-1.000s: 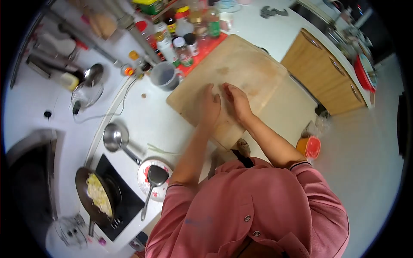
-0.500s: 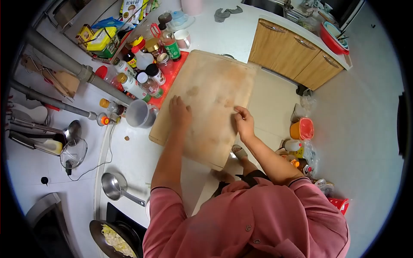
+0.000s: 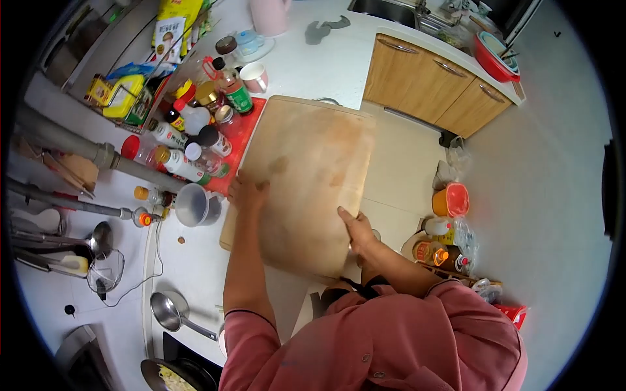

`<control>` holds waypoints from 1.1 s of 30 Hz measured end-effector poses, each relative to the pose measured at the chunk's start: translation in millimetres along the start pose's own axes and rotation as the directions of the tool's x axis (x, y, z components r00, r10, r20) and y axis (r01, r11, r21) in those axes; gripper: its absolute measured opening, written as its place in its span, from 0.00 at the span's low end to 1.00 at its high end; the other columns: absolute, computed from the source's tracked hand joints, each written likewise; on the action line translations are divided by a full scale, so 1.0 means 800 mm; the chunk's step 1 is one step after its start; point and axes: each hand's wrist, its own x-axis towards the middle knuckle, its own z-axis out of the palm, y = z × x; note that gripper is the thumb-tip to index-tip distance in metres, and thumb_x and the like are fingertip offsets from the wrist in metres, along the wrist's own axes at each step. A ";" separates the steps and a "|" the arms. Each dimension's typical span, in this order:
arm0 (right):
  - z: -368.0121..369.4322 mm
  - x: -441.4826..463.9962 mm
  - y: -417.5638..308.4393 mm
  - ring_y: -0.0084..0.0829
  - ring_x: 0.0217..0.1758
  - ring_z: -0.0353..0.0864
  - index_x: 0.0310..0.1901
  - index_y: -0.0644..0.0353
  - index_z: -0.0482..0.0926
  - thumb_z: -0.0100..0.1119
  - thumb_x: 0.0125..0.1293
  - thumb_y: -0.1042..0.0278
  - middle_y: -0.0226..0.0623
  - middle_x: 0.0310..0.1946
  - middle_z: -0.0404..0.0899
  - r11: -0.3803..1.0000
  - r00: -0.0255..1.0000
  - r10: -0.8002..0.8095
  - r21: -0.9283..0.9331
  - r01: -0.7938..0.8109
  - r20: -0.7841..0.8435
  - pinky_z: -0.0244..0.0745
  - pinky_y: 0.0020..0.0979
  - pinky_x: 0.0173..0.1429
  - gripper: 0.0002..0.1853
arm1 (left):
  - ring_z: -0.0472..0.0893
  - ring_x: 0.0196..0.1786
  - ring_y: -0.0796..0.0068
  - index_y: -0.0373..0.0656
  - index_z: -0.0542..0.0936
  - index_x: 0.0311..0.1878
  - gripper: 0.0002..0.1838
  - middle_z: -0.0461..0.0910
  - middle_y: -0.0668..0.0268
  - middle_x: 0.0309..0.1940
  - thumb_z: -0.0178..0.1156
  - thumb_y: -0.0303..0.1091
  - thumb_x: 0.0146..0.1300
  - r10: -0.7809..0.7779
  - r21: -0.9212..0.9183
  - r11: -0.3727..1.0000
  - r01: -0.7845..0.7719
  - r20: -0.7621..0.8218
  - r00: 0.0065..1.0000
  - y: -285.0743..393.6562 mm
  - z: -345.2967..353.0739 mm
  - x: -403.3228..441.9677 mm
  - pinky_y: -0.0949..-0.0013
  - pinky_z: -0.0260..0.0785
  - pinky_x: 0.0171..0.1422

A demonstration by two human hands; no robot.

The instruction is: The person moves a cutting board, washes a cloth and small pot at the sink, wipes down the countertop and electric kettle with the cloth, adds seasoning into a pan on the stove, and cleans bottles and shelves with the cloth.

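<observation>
A large wooden cutting board (image 3: pixel 306 176) with a few darker stains lies in front of me, its right side jutting past the counter over the floor. My left hand (image 3: pixel 248 192) grips its left edge, fingers over the rim next to the red mat (image 3: pixel 251 130). On the opposite edge, my right hand (image 3: pixel 358 231) has its thumb on top, while the other fingers are mostly hidden beneath. Whether the board is raised off the counter, I cannot tell. Close to my left hand stands a clear plastic measuring jug (image 3: pixel 192 205).
Several seasoning bottles (image 3: pixel 179 166) crowd the red mat. Nearer me on the counter are a steel saucepan (image 3: pixel 166 311) and a wok (image 3: pixel 153 371) with chopped pale food. Bottles and an orange bin (image 3: pixel 450 201) line the right wall. A sink (image 3: pixel 385 8) is at the back.
My left hand has slid from the board's surface to its left edge. The right hand has closed on the right edge. The view has shifted, and the board looks blurred.
</observation>
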 end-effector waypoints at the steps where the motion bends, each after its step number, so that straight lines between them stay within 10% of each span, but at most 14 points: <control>1: -0.012 0.011 -0.007 0.34 0.46 0.81 0.55 0.71 0.74 0.70 0.64 0.60 0.45 0.48 0.82 0.998 0.992 -0.061 -0.013 0.060 -0.106 0.80 0.36 0.49 0.26 | 0.66 0.66 0.46 0.37 0.67 0.68 0.46 0.68 0.46 0.64 0.67 0.56 0.49 -0.008 -0.002 1.000 0.008 -0.008 1.000 0.012 -0.007 -0.010 0.42 0.57 0.69; 11: -0.195 0.040 -0.169 0.33 0.36 0.84 0.50 0.78 0.76 0.76 0.58 0.56 0.46 0.41 0.84 0.955 0.968 -0.209 -0.244 0.171 -0.138 0.81 0.32 0.43 0.31 | 0.68 0.66 0.46 0.26 0.69 0.62 0.49 0.69 0.43 0.63 0.68 0.60 0.48 -0.228 -0.353 0.877 0.325 0.289 0.930 0.170 0.004 -0.125 0.50 0.64 0.70; 14: -0.252 0.049 -0.186 0.29 0.35 0.83 0.47 0.77 0.78 0.74 0.60 0.54 0.43 0.38 0.84 0.931 0.899 -0.322 -0.270 0.244 -0.297 0.80 0.29 0.42 0.29 | 0.72 0.62 0.53 0.27 0.69 0.60 0.47 0.73 0.46 0.58 0.68 0.60 0.49 -0.159 -0.441 0.853 0.277 0.287 0.945 0.227 0.012 -0.129 0.55 0.65 0.67; 20: -0.348 0.029 -0.315 0.21 0.33 0.80 0.46 0.70 0.82 0.68 0.66 0.51 0.34 0.34 0.84 0.838 0.797 -0.545 -0.204 0.506 -0.261 0.76 0.25 0.41 0.24 | 0.73 0.58 0.66 0.28 0.64 0.64 0.40 0.73 0.56 0.56 0.63 0.55 0.66 0.154 -0.887 0.386 0.253 0.333 0.930 0.381 0.011 -0.120 0.62 0.69 0.60; 25: -0.410 -0.011 -0.391 0.22 0.47 0.80 0.55 0.65 0.79 0.72 0.62 0.61 0.33 0.46 0.84 0.622 0.603 -0.783 -0.193 0.759 -0.155 0.76 0.27 0.52 0.23 | 0.70 0.62 0.67 0.37 0.60 0.70 0.36 0.69 0.59 0.63 0.62 0.49 0.70 0.470 -0.955 0.287 -0.070 0.077 0.879 0.486 0.064 -0.112 0.63 0.63 0.66; 29: -0.454 -0.038 -0.414 0.24 0.44 0.81 0.52 0.65 0.81 0.76 0.57 0.59 0.34 0.42 0.85 0.554 0.515 -0.832 -0.283 0.783 -0.206 0.77 0.29 0.51 0.25 | 0.68 0.63 0.66 0.37 0.60 0.70 0.39 0.68 0.59 0.64 0.68 0.47 0.66 0.543 -0.983 0.180 -0.038 0.067 0.837 0.548 0.128 -0.117 0.61 0.63 0.67; 33: -0.486 -0.043 -0.435 0.24 0.39 0.82 0.45 0.65 0.83 0.78 0.52 0.53 0.35 0.36 0.86 0.527 0.412 -0.846 -0.412 0.743 -0.339 0.78 0.30 0.46 0.26 | 0.71 0.59 0.68 0.36 0.61 0.69 0.40 0.71 0.59 0.61 0.71 0.44 0.62 0.651 -0.922 0.368 -0.116 0.167 0.740 0.628 0.176 -0.099 0.62 0.66 0.63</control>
